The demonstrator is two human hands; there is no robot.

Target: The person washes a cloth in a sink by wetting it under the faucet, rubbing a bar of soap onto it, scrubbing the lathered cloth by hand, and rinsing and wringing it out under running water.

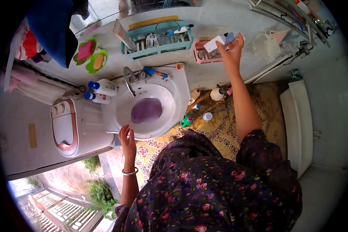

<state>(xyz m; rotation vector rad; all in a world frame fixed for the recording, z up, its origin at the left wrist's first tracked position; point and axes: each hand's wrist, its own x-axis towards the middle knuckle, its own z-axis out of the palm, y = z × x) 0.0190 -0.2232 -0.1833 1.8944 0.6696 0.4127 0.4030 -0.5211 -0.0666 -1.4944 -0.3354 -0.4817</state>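
Observation:
My right hand (232, 49) is raised at the pink wall basket (202, 56), its fingers round a small white box (215, 43) with a bluish end. My left hand (127, 138) hangs near the front edge of the white sink (168, 104), fingers apart and holding nothing. Inside the basin lies a purple thing (147, 110), perhaps a cloth or bowl. The curved metal tap (128, 80) stands over the basin. A blue tube (155, 72) rests on the sink's back ledge.
Left of the sink are two pump bottles (105, 87) and a white washing machine (63, 127). Above hang a teal basket (158, 48) and green soap dishes (96, 62). A green bottle (187, 120) and a white jar (207, 116) stand on the patterned floor.

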